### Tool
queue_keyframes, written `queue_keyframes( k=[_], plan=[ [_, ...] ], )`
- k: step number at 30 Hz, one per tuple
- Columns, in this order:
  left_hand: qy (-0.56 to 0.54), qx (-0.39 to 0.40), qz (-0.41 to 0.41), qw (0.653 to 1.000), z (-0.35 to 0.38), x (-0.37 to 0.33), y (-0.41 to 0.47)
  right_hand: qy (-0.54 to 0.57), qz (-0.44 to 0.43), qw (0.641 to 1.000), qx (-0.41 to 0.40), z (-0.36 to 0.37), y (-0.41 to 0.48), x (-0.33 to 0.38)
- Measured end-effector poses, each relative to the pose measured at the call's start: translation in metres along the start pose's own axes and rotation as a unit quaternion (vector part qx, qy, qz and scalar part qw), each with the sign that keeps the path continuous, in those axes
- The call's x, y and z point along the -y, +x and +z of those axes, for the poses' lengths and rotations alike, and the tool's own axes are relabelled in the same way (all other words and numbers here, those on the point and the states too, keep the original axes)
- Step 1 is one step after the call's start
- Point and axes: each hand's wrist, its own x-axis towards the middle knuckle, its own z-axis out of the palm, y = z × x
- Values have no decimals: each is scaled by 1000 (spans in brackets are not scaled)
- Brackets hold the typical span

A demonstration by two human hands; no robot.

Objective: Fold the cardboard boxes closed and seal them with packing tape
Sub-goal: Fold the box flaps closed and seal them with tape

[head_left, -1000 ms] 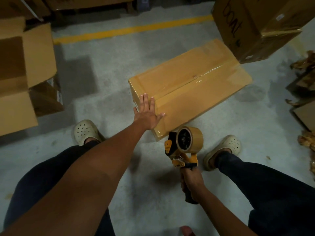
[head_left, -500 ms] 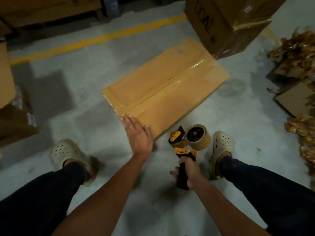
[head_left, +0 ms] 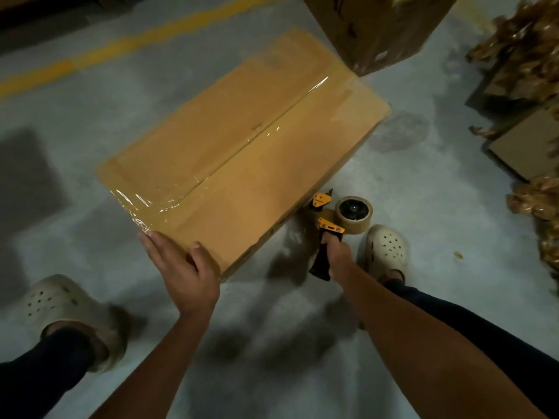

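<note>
A closed brown cardboard box [head_left: 242, 152] lies on the concrete floor, with clear tape along its centre seam and over its near-left end. My left hand [head_left: 181, 264] rests on the box's near corner, fingers over the edge and thumb on top. My right hand [head_left: 335, 261] grips the black handle of an orange tape dispenser [head_left: 338, 219] carrying a brown tape roll. The dispenser sits low beside the box's right side, just off its near right edge.
A larger dark cardboard box [head_left: 378, 28] stands behind the taped one. Crumpled brown paper [head_left: 526, 55] and flat cardboard [head_left: 526, 146] lie at the right. A yellow floor line [head_left: 121, 49] runs across the back. My feet in pale clogs [head_left: 387, 249] stand either side.
My left hand slid from the box's top down to its near corner. My right hand lowered the tape dispenser towards the floor beside the box. The view moved closer and rightwards.
</note>
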Motion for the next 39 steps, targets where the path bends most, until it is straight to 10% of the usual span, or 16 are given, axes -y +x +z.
queue_keyframes(
  k=[8, 11, 13, 16, 27, 35, 39],
  plan=[
    [-11, 29, -26, 999, -9, -6, 4, -45, -46, 997, -31, 12, 0, 9],
    [-51, 40, -59, 996, -11, -11, 3, -37, -159, 974, -159, 36, -55, 40],
    [-75, 47, -73, 993, -13, -12, 3, -61, -345, 906, -239, 66, -107, 49],
    [-83, 61, -92, 990, -16, -18, 8, -175, -554, 806, -111, 122, -169, 30],
    [-204, 102, -185, 956, -16, 19, 125, -610, -662, 433, 51, 169, -177, -14],
    [-158, 74, -110, 978, -22, 21, 190, -656, -646, 389, 23, 167, -179, -39],
    [-143, 88, -103, 980, -22, 29, 198, -652, -690, 307, 70, 153, -169, -32]
  ],
)
